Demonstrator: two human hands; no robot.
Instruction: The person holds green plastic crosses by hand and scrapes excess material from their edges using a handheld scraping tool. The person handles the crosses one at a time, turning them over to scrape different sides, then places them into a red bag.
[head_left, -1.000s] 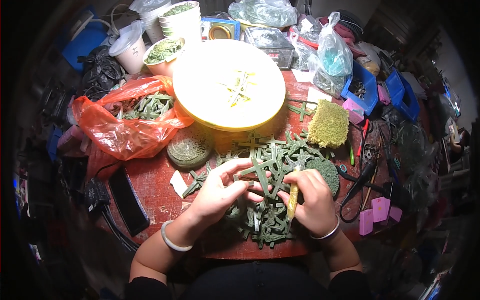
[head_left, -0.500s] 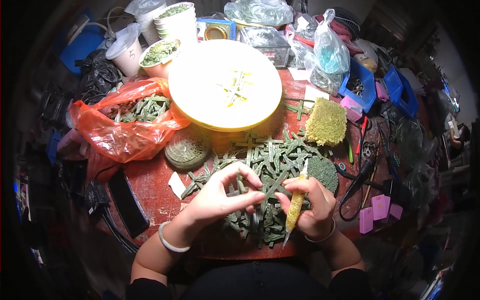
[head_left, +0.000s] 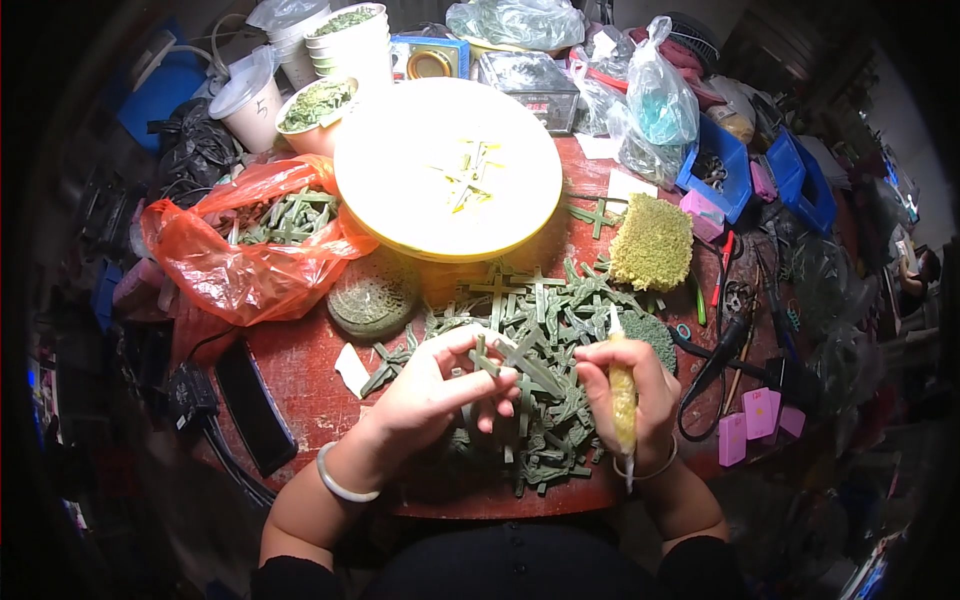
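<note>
My left hand [head_left: 425, 390] pinches a small green cross [head_left: 484, 357] between thumb and fingers, over a heap of similar crosses [head_left: 555, 405] on the red table. Just right of its fingertips another, larger cross [head_left: 532, 364] shows; I cannot tell whether it is held or lies on the heap. My right hand [head_left: 645, 395] grips a double-ended tool [head_left: 622, 405] with a thick mottled yellow handle and a thin point at each end, held almost upright. A round green textured pad [head_left: 655, 340] lies partly hidden behind that hand.
A bright white round tray with a yellow rim [head_left: 450, 250] holds a few crosses. Around it are an orange plastic bag [head_left: 250, 285] of green pieces, a round stone-like block [head_left: 373, 298], a yellow sponge [head_left: 651, 243], blue bins [head_left: 720, 170], pink blocks [head_left: 733, 440] and a phone [head_left: 256, 405].
The cross in my left hand has turned to show its face, and the fingers have opened somewhat. My right hand has shifted right, bringing the yellow tool more upright.
</note>
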